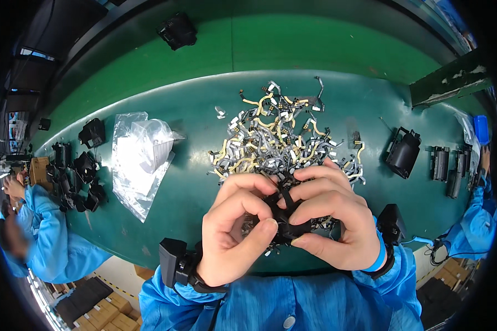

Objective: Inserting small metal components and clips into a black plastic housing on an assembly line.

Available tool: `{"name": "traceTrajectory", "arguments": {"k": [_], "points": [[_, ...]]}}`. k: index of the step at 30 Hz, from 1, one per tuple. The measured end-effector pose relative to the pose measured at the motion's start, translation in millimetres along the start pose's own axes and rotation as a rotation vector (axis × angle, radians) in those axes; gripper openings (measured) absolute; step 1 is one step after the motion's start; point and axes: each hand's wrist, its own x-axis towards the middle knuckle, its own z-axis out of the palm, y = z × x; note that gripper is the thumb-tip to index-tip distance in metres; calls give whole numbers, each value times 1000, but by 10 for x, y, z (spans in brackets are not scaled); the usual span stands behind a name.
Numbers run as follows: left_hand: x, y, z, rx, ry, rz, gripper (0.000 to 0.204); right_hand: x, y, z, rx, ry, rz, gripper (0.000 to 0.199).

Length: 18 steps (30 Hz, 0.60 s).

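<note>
L hand (230,225) & R hand (341,220): fingertips of both pinch blk plastic part (285,230), held over near edge of cable harness pile (279,138) on green workbench (196,110); clear plastic bag (141,165) lies L of pile, blk housing (403,153) R; farther, blk plastic unit (178,31) on green strip (292,47)

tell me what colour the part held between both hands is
The held part is black; it shows best in the head view, the only one here.
</note>
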Motion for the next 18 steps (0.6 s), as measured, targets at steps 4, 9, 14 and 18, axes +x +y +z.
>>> {"name": "traceTrajectory", "arguments": {"k": [4, 9, 14, 18], "points": [[11, -15, -36, 199, -32, 84, 8, 5, 2, -23, -2, 1, -24, 32], [34, 14, -67, 218, -74, 54, 10, 19, -13, -59, -74, -66, -18, 33], [61, 53, -88, 317, -107, 94, 11, 20, -10, -64, -94, -45, -56, 25], [61, 62, -113, 413, -102, 149, 11, 20, -1, -54, -106, -29, -79, 19]]}}
